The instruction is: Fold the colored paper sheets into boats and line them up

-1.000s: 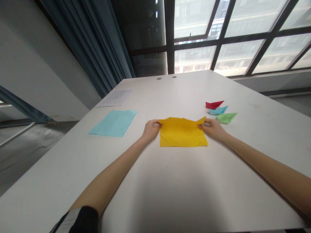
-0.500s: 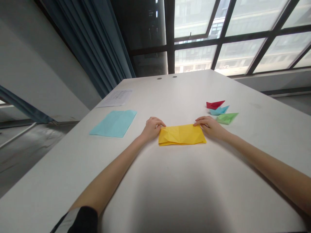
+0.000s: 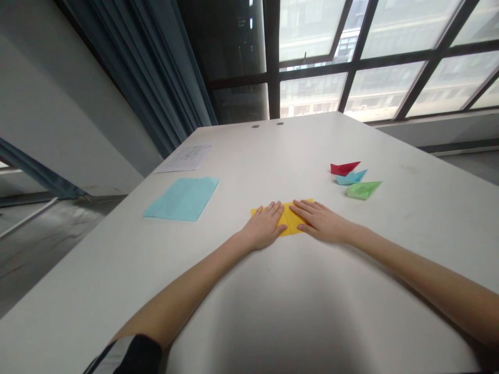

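Note:
A folded sheet of yellow paper point(image 3: 288, 222) lies on the white table in front of me. My left hand point(image 3: 265, 224) rests flat on its left part, fingers stretched out. On the right part lies my right hand point(image 3: 317, 221), also flat with the fingers extended. Between the two hands the middle of the paper shows, with crease lines on it. Both hands cover much of the sheet, so its side edges are partly hidden.
Folded paper boats stand to the right: a red one point(image 3: 345, 168), a blue one point(image 3: 351, 177) and a green one point(image 3: 363, 190). At left lie light blue paper point(image 3: 183, 199) and, farther off, a printed white sheet point(image 3: 186, 157). The white table point(image 3: 268, 301) reaches toward the windows.
Both hands have moved inward from the upper corners of the yellow paper. Their fingers have gone from holding its edge to lying flat on top.

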Available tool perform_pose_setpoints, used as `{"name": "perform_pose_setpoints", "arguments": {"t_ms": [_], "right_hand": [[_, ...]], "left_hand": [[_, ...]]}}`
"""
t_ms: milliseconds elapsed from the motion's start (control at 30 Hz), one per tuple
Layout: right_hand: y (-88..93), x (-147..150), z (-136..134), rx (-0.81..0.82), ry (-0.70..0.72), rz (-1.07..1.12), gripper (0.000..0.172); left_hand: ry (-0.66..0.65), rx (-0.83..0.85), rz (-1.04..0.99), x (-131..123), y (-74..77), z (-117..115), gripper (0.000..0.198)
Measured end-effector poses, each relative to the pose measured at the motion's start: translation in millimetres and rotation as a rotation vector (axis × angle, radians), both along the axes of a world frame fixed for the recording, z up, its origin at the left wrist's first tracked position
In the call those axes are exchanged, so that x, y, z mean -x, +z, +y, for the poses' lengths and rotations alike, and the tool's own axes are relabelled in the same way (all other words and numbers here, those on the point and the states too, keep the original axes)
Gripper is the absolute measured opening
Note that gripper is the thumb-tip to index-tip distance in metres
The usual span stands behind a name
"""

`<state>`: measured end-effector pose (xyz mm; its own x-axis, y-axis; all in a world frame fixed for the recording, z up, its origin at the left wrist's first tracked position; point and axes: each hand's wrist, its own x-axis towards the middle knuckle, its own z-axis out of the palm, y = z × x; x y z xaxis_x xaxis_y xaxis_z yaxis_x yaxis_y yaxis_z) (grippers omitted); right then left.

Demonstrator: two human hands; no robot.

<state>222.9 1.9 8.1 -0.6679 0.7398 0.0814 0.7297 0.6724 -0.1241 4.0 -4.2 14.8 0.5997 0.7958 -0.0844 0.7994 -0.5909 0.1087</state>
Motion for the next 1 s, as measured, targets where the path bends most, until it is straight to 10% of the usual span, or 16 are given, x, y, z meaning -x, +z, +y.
{"name": "perform_pose_setpoints", "arguments": {"t_ms": [567, 1000], "right_hand": [[-0.3, -30, 8, 0.238, -0.132, -0.104, 0.070], [0.1, -43, 13, 0.266, -0.090, -0.049, 0.079]], "left_hand": [[0.068, 0.378, 0.153, 38, 22.4, 9, 0.101], [0.164, 0.353, 0.171, 76, 22.2, 28, 0.108]]}}
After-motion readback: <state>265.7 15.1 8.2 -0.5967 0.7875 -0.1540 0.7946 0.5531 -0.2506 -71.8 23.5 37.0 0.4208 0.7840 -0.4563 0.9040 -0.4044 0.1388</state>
